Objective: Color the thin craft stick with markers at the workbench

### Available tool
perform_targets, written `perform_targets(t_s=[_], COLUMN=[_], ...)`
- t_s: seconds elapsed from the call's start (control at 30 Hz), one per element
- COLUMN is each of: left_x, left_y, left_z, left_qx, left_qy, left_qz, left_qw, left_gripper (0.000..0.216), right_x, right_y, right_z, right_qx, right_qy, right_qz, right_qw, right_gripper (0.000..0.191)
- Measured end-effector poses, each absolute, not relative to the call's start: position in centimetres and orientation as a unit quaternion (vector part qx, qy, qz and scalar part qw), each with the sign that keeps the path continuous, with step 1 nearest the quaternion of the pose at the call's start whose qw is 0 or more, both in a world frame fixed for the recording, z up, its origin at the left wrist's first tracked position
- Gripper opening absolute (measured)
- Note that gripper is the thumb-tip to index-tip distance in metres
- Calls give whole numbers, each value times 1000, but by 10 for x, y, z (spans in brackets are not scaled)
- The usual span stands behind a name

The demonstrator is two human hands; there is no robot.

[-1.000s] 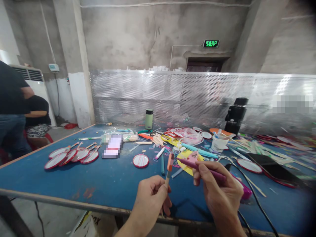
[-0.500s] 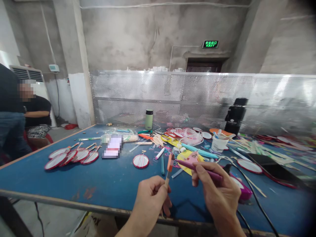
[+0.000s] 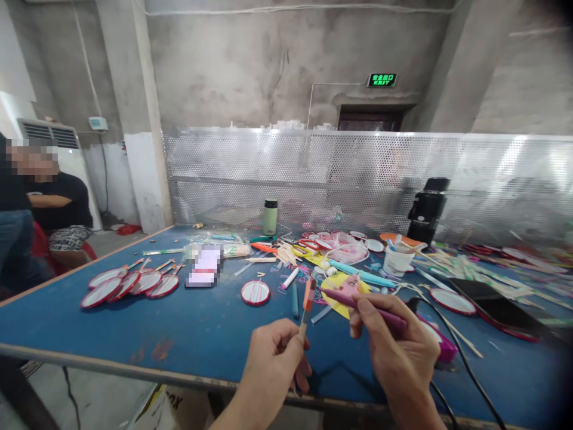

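Observation:
My left hand (image 3: 280,352) is closed, pinching the lower end of a flat wooden craft stick (image 3: 308,301), which stands nearly upright. The stick's upper part is orange, with a darker band below and bare wood near my fingers. In my right hand (image 3: 394,340), closed like a writing grip, is a purple marker pen (image 3: 340,297). The pen points left, its tip just to the right of the stick's upper part and apart from it. Behind the pen lies a yellow disc (image 3: 333,283) with a pink figure on it. A teal marker (image 3: 295,300) lies left of the stick.
Red-rimmed round discs (image 3: 147,282) overlap at the left beside a phone (image 3: 205,266). Another round disc (image 3: 255,292) lies near the middle. A white cup (image 3: 398,260), loose sticks (image 3: 487,275), a black tablet-like slab (image 3: 499,307) and a black cable (image 3: 465,340) occupy the right.
The purple marker has drawn slightly right, away from the stick, with my right hand. My left hand stays in place. A standing person at the far left has shifted left.

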State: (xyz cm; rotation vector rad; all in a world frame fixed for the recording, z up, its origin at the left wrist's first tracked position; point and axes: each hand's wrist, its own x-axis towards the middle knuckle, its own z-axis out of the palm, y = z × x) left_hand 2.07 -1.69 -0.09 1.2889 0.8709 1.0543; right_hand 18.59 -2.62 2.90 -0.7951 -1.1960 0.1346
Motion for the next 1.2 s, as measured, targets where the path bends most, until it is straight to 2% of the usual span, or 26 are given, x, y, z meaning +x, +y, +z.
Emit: perform_targets(t_s=[1.2], left_x=[21], left_y=[-19], left_z=[4], left_qx=[552], left_qy=[385], left_qz=[443], left_qw=[592], left_gripper=[32], right_x=[185], right_y=[-26], right_z=[27], right_qx=[-352], right_qy=[-551], right_qz=[40], right_qw=[756], right_gripper=[7])
